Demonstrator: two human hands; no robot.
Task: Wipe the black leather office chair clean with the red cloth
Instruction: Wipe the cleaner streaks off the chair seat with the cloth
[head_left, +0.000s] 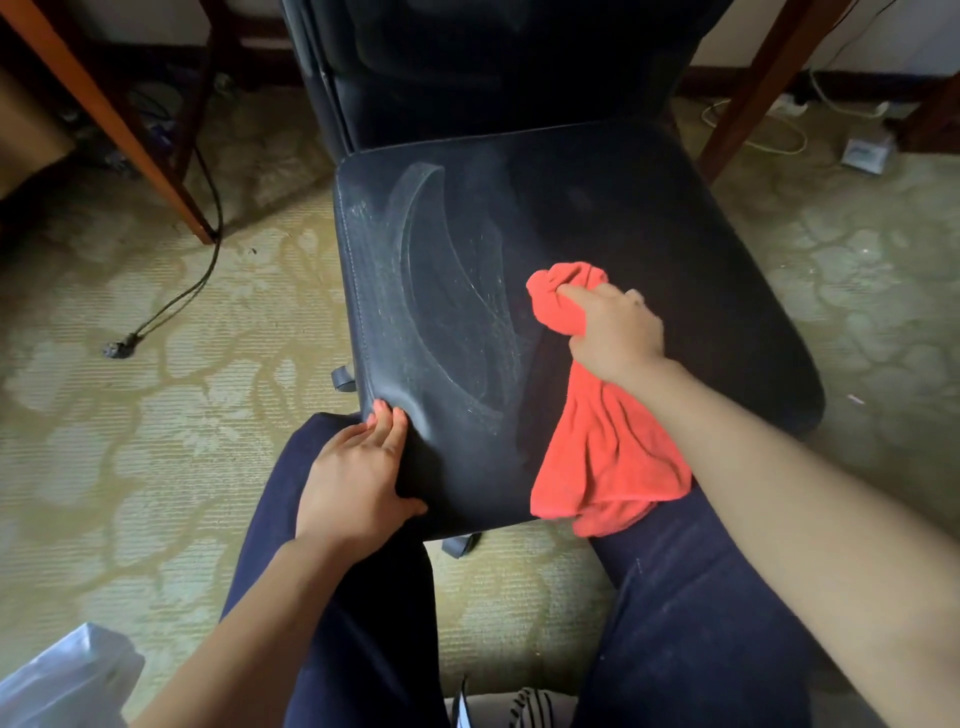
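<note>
Chair: the black leather office chair (649, 218) stands on the patterned carpet (156, 364) right at the person's knees, seat up, backrest (493, 67) beyond
Cloth: the red cloth (608, 457) lies on the near right part of the seat, its loose tail draping over the front edge onto the person's leg
Right hand: the right hand (615, 332) has its fingers curled tight round the bunched top of the cloth, pressing the wad on the leather
Left hand: the left hand (358, 467) lies flat on the seat's near left corner, fingers straight, holding nothing
Dirt: pale dust arcs (452, 291) cover the seat's left half; the right half looks darker
Doing it well: sweep the wad leftward in overlapping passes across the arcs, press evenly, turn up a fresh face of cloth once it greys — and brace with the left hand so the chair cannot roll or swivel
</note>
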